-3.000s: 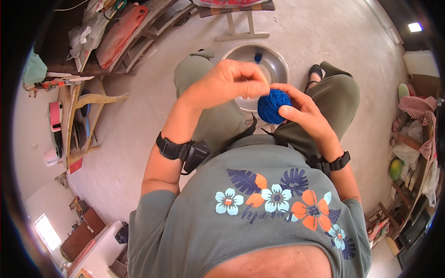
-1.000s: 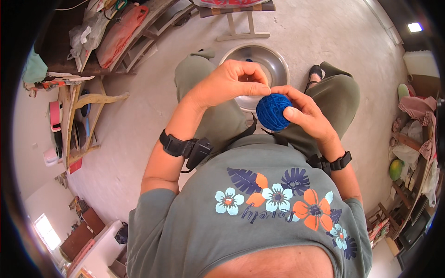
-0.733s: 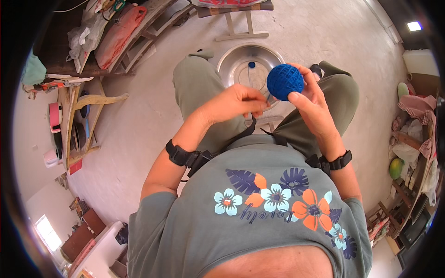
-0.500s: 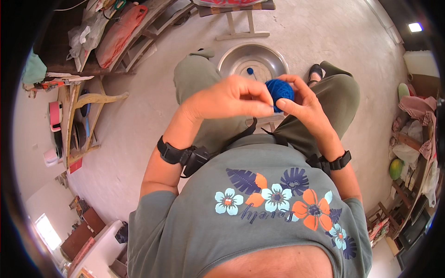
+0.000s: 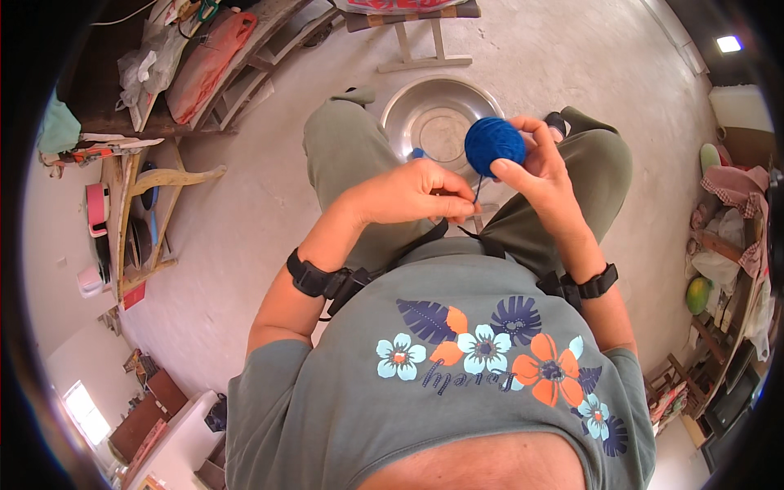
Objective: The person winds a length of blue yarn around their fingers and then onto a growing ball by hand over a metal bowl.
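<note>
A round ball of blue yarn (image 5: 494, 147) rests in my right hand (image 5: 535, 163), its fingers and thumb curled about the right side. From the ball's underside a short strand of yarn (image 5: 478, 191) runs down to my left hand (image 5: 420, 193), whose thumb and fingertips pinch it. Beyond my hands, a wide metal basin (image 5: 398, 108) stands on the floor between my knees. A small blue yarn piece (image 5: 418, 153) shows at the basin's near left rim, just above my left hand; its lower part is hard to make out.
A low wooden stool (image 5: 416, 45) stands past the basin. At the far left, a wooden shelf (image 5: 278, 37) carries plastic bags, and a wooden rack (image 5: 131, 220) stands against the left wall. Cloths (image 5: 731, 192) and bags fill shelving along the right side.
My left hand has moved down and away from the ball, drawing the strand out. The ball has turned up more into view, and the small blue piece has shifted left and nearer.
</note>
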A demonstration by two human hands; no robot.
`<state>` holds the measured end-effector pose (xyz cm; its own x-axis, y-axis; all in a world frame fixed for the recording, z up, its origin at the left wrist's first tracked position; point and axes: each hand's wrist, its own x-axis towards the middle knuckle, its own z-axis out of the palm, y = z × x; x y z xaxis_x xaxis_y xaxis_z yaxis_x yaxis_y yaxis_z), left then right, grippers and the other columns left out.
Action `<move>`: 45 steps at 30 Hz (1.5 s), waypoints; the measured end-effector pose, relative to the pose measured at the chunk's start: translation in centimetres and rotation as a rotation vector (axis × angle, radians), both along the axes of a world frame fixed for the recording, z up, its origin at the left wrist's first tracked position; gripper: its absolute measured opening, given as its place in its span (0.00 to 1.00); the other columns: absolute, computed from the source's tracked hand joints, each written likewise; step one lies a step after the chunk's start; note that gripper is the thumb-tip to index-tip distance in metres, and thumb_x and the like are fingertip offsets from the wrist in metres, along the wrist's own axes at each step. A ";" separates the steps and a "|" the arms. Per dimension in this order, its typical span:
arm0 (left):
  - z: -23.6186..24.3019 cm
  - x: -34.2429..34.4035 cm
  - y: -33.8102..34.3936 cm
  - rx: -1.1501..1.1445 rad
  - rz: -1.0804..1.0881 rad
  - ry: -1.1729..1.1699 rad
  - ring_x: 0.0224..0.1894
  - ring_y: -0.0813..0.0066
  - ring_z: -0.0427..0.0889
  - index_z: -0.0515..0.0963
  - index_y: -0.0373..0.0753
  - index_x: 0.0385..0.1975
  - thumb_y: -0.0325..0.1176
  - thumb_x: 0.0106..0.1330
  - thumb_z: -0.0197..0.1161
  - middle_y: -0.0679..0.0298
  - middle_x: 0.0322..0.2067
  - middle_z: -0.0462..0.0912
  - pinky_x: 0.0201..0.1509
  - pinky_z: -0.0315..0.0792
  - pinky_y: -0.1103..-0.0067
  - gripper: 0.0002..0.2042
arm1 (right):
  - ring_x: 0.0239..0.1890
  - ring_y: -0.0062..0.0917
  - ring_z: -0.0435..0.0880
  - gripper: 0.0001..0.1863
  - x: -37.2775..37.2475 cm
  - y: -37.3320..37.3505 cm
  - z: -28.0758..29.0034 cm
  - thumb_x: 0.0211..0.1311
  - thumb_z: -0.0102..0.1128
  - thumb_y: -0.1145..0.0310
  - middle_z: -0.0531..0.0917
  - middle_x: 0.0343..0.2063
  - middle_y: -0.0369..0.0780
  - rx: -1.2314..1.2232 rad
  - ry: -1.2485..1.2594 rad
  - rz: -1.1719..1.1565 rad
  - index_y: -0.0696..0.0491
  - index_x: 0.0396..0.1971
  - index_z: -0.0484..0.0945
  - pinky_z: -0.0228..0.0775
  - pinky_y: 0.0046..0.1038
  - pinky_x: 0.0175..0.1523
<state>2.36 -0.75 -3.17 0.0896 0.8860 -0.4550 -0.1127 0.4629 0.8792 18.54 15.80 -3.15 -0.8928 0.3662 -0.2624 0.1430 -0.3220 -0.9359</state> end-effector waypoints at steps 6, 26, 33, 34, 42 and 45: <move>2.8 -2.4 1.0 0.307 0.111 0.013 0.34 0.84 0.79 0.81 0.33 0.35 0.27 0.64 0.66 0.68 0.31 0.82 0.42 0.74 0.83 0.04 | 0.45 0.17 0.78 0.28 0.6 0.0 0.6 0.60 0.69 0.57 0.80 0.43 0.35 -0.076 -0.136 0.288 0.54 0.56 0.71 0.71 0.21 0.50; 3.0 -2.5 0.9 0.267 0.167 0.010 0.34 0.85 0.78 0.82 0.34 0.34 0.27 0.65 0.65 0.69 0.30 0.82 0.38 0.72 0.85 0.04 | 0.46 0.17 0.78 0.25 0.7 -0.3 -0.1 0.61 0.69 0.61 0.79 0.45 0.33 -0.067 -0.051 0.212 0.54 0.55 0.72 0.71 0.22 0.53; -1.7 -1.0 0.5 0.130 0.314 0.075 0.33 0.85 0.77 0.82 0.34 0.38 0.33 0.69 0.61 0.71 0.29 0.81 0.36 0.71 0.85 0.09 | 0.60 0.22 0.70 0.34 0.7 -0.3 1.0 0.62 0.66 0.59 0.74 0.55 0.40 -0.227 0.146 0.087 0.56 0.63 0.65 0.58 0.28 0.67; -1.9 -0.5 0.2 0.130 0.314 0.075 0.33 0.85 0.77 0.82 0.34 0.38 0.33 0.69 0.61 0.71 0.29 0.81 0.36 0.71 0.85 0.09 | 0.60 0.22 0.70 0.34 0.6 -0.2 1.0 0.62 0.66 0.59 0.74 0.55 0.40 -0.227 0.145 0.086 0.56 0.63 0.65 0.58 0.28 0.67; 2.9 -1.0 0.4 0.120 -0.066 -0.014 0.36 0.82 0.81 0.82 0.30 0.38 0.30 0.68 0.62 0.64 0.33 0.85 0.41 0.74 0.83 0.09 | 0.48 0.20 0.78 0.32 0.5 -0.2 -0.6 0.59 0.70 0.66 0.79 0.46 0.38 0.023 -0.087 0.075 0.55 0.60 0.65 0.71 0.25 0.55; 3.9 -2.2 1.1 0.293 0.124 0.083 0.34 0.85 0.78 0.82 0.33 0.33 0.28 0.65 0.65 0.70 0.29 0.82 0.40 0.73 0.84 0.05 | 0.47 0.17 0.78 0.28 0.8 0.1 0.4 0.62 0.68 0.57 0.80 0.45 0.35 -0.090 -0.141 0.296 0.55 0.57 0.70 0.73 0.21 0.49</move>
<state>0.12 0.36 0.76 -0.0542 0.9822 -0.1801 -0.0751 0.1759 0.9815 19.31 15.88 -2.75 -0.9097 0.0662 -0.4101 0.3683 -0.3277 -0.8700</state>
